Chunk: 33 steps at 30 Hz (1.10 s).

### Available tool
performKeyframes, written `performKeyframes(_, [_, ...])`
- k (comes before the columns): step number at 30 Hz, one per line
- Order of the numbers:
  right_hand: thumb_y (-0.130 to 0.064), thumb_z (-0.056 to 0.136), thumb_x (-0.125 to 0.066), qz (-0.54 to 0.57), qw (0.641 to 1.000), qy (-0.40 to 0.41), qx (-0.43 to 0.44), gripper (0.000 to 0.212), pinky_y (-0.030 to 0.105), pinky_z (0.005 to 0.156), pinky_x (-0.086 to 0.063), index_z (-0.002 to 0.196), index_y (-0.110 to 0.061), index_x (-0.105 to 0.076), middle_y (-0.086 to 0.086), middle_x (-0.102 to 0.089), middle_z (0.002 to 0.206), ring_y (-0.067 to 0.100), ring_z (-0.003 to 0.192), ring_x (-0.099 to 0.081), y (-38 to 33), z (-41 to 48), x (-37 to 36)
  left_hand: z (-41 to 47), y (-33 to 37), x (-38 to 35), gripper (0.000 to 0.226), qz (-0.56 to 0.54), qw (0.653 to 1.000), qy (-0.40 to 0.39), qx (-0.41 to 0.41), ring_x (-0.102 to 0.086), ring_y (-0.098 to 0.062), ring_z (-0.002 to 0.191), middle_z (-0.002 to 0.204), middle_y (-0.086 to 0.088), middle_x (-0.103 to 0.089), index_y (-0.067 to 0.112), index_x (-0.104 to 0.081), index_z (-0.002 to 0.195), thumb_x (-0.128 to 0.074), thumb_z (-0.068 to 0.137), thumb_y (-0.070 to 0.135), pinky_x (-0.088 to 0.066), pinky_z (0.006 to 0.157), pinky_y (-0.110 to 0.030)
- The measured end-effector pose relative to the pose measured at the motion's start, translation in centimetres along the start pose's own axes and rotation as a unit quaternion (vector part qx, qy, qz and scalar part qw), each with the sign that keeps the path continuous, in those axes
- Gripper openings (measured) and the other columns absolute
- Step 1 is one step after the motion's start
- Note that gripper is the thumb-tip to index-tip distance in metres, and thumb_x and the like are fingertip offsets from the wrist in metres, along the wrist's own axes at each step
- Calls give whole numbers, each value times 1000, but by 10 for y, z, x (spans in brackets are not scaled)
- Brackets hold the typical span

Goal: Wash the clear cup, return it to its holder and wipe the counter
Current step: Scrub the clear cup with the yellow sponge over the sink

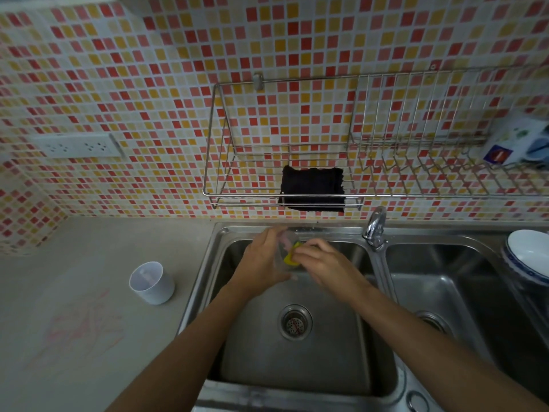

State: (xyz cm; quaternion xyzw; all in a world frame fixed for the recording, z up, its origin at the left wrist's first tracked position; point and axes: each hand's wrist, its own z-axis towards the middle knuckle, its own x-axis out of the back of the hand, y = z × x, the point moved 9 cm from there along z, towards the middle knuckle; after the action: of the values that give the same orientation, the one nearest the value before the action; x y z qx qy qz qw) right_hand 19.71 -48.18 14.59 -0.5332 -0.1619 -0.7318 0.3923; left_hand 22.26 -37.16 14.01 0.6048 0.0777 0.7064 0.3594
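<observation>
Left basin of the double stainless-steel sink, seen from the front of the counter. The left hand holds the clear plastic cup above the basin's back edge, its fingers wrapped round the cup's side. The right hand meets it from the right, fingers pinched together on a yellow sponge that touches the cup's mouth; blur hides whether the sponge reaches inside. On the grey stone counter, near the sink's left rim, stands the white cylindrical holder, upright and open at the top. Faint pink scribbled marks lie on the counter toward its front edge, in front of the holder. A chrome tap rises from the sink's back rim between the two basins. On the tiled wall above, a wire rack carries a black cloth draped over its front rail. A white bowl with a blue rim sits at the sink's right edge.
</observation>
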Motion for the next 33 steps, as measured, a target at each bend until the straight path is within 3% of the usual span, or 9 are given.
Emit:
performKeyframes(2, [-3, 75, -74, 36, 999, 11, -14, 44, 29, 92, -48, 115, -18, -67, -6, -65, 117, 17, 107, -50, 0, 3, 7, -2, 6, 11, 88, 12, 996, 79, -28, -45, -12, 111, 120, 3, -41, 23, -38, 126, -89, 55, 32, -50, 91, -29])
performKeyframes(5, [-9, 89, -60, 149, 984, -26, -99, 36, 27, 96, -41, 123, -23, -64, -5, -64, 120, 9, 106, -49, 7, 6, 7, -4, 9, 20, 75, 35, 992, 111, -54, -45, -11, 107, 113, 9, -42, 24, -41, 115, -88, 57, 27, -40, 92, -21])
performKeyframes(8, [-12, 93, -57, 201, 968, -59, -135, 37, 25, 92, -42, 126, -27, -61, 0, -63, 117, 8, 101, -53, 6, 5, -2, -4, 3, 22, 69, 128, 988, 79, -33, -45, -18, 118, 124, 4, -54, 23, -48, 125, -69, 66, 53, -30, 96, -26])
performKeyframes(11, [-3, 84, -64, 96, 992, -51, -61, 42, 29, 92, -46, 120, -24, -66, -1, -66, 114, 17, 107, -51, -4, 9, 3, -2, 0, 19, 73, 166, 984, 53, -25, -41, -16, 121, 130, 7, -52, 25, -47, 130, -59, 68, 62, -27, 93, -26])
performKeyframes(15, [-14, 71, -79, -74, 996, -2, -41, 41, 35, 78, -52, 110, -21, -70, -5, -68, 107, 21, 99, -54, -5, 12, 8, 4, 8, 22, 70, 177, 982, 49, -50, -46, -18, 114, 124, 5, -57, 22, -50, 128, -76, 66, 41, -42, 92, -35])
performKeyframes(21, [-7, 88, -52, 67, 990, -46, -114, 36, 29, 83, -44, 116, -25, -67, 0, -59, 95, 15, 96, -42, -9, 10, -15, 6, 12, 16, 60, 199, 978, 21, -65, -48, -19, 114, 125, 4, -57, 21, -51, 129, -68, 76, 44, -37, 91, -31])
performKeyframes(27, [-10, 63, -79, -60, 995, 5, -86, 30, 37, 69, -52, 92, -19, -73, -3, -67, 92, 24, 88, -58, -4, 15, 5, 13, 25, 16, 60, 189, 979, 21, -77, -53, -25, 107, 118, -1, -61, 18, -54, 124, -77, 70, 32, -48, 89, -40])
performKeyframes(31, [-10, 89, -55, 100, 978, -68, -171, 32, 24, 81, -39, 113, -27, -68, -1, -52, 93, 18, 97, -44, 8, 7, -20, 9, 19, 13, 61, 175, 982, 5, -65, -50, -23, 111, 123, 1, -58, 20, -52, 127, -72, 72, 37, -43, 89, -34])
performKeyframes(33, [-21, 92, -40, 76, 981, -79, -157, 35, 30, 83, -43, 112, -31, -67, -2, -52, 96, 19, 97, -46, 8, 8, -21, 6, 19, 11, 62, 162, 985, 4, -67, -52, -25, 111, 123, -1, -59, 19, -52, 127, -73, 70, 34, -43, 87, -36])
